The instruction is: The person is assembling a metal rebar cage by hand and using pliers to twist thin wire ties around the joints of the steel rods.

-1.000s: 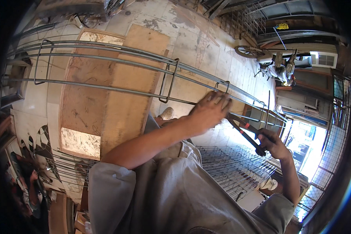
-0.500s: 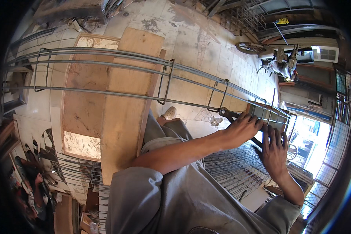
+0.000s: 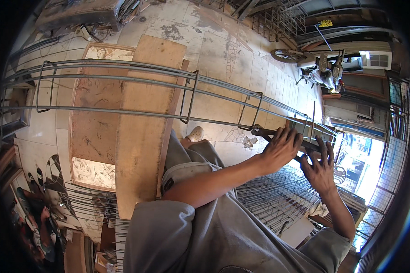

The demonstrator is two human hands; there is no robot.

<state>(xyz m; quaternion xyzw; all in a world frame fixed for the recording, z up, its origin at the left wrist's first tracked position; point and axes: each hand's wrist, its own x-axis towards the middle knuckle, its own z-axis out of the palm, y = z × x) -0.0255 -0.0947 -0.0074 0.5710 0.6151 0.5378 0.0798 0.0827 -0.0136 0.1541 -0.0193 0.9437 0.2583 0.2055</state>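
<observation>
A long cage of steel bars with rectangular stirrups runs across in front of me. Dark long-handled pincers have their jaws at the cage's lower bar, beside a stirrup corner. My left hand is closed around the handles just behind the jaws. Farther along, my right hand has its thumb and bent fingers around the handle end. Fine wire at the jaws, if any, is too small to make out.
A wooden plank lies under the cage, over a brown panel. Steel mesh or bars lie beside me. A motorcycle stands at far right. Another person is at lower left. A bright doorway opens at right.
My right hand's fingers have come off the upright stirrup area and closed at the handle end. My left hand stays on the pincers, its grip shifted slightly. The view has moved a little.
</observation>
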